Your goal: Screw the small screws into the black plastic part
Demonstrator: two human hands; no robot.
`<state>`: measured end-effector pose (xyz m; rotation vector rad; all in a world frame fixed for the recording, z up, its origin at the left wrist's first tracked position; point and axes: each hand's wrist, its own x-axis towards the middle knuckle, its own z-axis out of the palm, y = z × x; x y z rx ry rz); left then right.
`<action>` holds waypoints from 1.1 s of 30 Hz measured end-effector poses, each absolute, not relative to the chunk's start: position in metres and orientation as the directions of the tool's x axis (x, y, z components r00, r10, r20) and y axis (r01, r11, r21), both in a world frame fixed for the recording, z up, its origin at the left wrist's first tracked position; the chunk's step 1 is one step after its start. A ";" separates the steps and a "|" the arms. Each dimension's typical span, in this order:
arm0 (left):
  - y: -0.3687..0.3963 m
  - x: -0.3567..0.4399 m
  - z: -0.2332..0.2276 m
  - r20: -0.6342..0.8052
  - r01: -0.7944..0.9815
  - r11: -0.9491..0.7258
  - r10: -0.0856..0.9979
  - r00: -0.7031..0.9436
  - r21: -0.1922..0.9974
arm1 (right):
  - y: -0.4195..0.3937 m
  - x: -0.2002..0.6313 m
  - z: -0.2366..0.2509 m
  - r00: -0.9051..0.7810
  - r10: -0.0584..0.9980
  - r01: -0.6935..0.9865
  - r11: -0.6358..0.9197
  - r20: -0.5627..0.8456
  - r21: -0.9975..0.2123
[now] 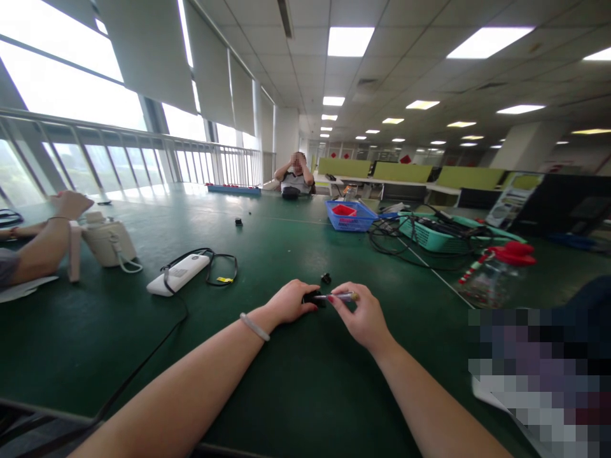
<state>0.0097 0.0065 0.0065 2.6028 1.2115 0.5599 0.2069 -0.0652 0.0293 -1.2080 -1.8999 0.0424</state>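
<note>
Two hands meet low at the centre of a broad green desk [296,381], and everything here hangs on how a slim tool lies between them. Going big to small: the desk runs away toward the windows, carrying a teal basket [443,240] of black cables on the right, a blue basket [351,216] behind it, a clear bottle with a red top [496,270] lying nearer, a white power strip [179,273] with its black cord to the left, and a cream jug [109,242] beside another person's forearm [41,245] at the far left. A second person sits well back at the far end.

Now the close work. The left hand [289,302] is curled down on a small black part [312,297], pinning it against the desk. The right hand [363,315] pinches a thin screwdriver [338,296] between thumb and fingertips. That tool lies nearly level, its long axis running left to right, handle end in the right fingers and tip pointing at the black part, touching it or just about; the exact contact is too small to tell. So the part sits directly left of the right hand, under the left, and the two hands are almost touching. One tiny black piece [326,278] lies loose just beyond them, nearer the left hand's fingertips.
</note>
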 end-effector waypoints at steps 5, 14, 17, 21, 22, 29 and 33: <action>0.004 0.011 0.008 0.267 0.683 -0.648 0.761 0.591 0.336 | -0.064 0.209 0.031 -0.123 0.773 0.726 0.498 0.622 -0.474; 0.004 0.011 0.007 0.283 0.644 -0.674 0.737 0.613 0.362 | -0.056 0.209 0.023 -0.089 0.855 0.703 0.417 0.510 -0.576; 0.003 0.012 0.006 0.326 0.634 -0.689 0.724 0.608 0.351 | -0.054 0.209 0.022 -0.047 0.859 0.666 0.408 0.510 -0.625; 0.000 0.011 0.008 0.398 0.602 -0.722 0.691 0.603 0.340 | -0.052 0.212 0.019 -0.023 0.865 0.613 0.408 0.500 -0.677; -0.001 0.011 0.009 0.413 0.596 -0.729 0.683 0.602 0.336 | -0.051 0.213 0.018 -0.021 0.864 0.592 0.416 0.503 -0.691; 0.000 0.011 0.011 0.454 0.669 -0.660 0.740 0.497 0.343 | -0.049 0.228 0.022 0.170 0.809 0.358 0.480 0.562 -0.801; 0.005 0.007 0.004 0.356 0.781 -0.542 0.828 0.433 0.311 | -0.044 0.237 0.020 0.244 0.835 0.375 0.388 0.493 -0.842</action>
